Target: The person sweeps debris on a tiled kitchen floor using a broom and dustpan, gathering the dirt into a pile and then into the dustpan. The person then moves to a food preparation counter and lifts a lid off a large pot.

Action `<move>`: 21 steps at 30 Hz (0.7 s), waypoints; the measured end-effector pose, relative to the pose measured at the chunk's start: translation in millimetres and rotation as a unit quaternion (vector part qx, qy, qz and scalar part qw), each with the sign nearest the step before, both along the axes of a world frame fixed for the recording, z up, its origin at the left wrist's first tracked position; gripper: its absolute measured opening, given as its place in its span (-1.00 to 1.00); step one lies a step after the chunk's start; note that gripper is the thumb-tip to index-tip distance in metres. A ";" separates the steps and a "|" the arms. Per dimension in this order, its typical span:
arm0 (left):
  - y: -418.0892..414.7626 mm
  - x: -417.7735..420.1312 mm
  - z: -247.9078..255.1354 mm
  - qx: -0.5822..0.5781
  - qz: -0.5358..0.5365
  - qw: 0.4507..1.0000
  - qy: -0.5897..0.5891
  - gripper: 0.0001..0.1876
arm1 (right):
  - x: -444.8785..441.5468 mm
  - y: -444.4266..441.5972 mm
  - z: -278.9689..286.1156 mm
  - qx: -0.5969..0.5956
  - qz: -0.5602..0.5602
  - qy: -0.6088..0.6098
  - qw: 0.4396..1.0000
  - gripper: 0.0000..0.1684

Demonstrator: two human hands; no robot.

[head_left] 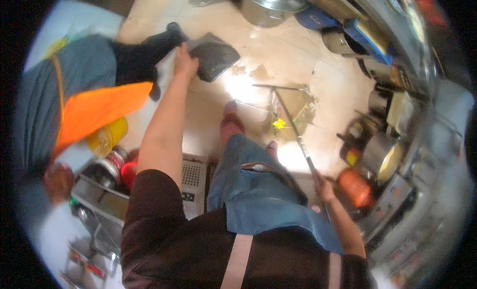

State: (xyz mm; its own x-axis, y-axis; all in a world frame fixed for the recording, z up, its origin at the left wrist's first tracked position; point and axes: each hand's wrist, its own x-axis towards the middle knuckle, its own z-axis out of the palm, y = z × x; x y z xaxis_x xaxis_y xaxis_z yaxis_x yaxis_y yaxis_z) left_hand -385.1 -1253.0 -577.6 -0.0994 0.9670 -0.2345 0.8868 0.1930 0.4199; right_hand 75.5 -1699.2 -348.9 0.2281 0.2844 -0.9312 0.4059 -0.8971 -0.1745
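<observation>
My left hand reaches forward and grips a dark dustpan at its near left side, above the tiled floor. My right hand is closed around the pole of a floor squeegee, low on my right. The squeegee's blade lies on the floor at the far edge of a dirty wet patch. Within that patch, beside the pole, sits a small yellow scrap. My feet stand between the dustpan and the squeegee.
Another person's leg in a dark boot and an orange cloth are close on my left. A yellow bucket stands below the cloth. A large lidded metal pot is ahead; pans and an orange container line the right.
</observation>
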 end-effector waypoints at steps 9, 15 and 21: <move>0.8 -27.3 -30.8 -0.130 -0.108 0.985 -0.022 -0.40 | -87.9 35.2 62.3 -0.018 -0.216 0.079 0.973 -0.24; -101.2 -33.8 48.6 -0.043 0.019 0.997 -0.054 -0.65 | -100.0 68.7 78.4 -0.010 -0.412 0.155 0.898 -0.27; -207.5 -110.0 70.2 -0.082 0.201 0.963 -0.162 -0.86 | -103.1 90.9 44.8 -0.018 -0.481 0.327 0.813 -0.34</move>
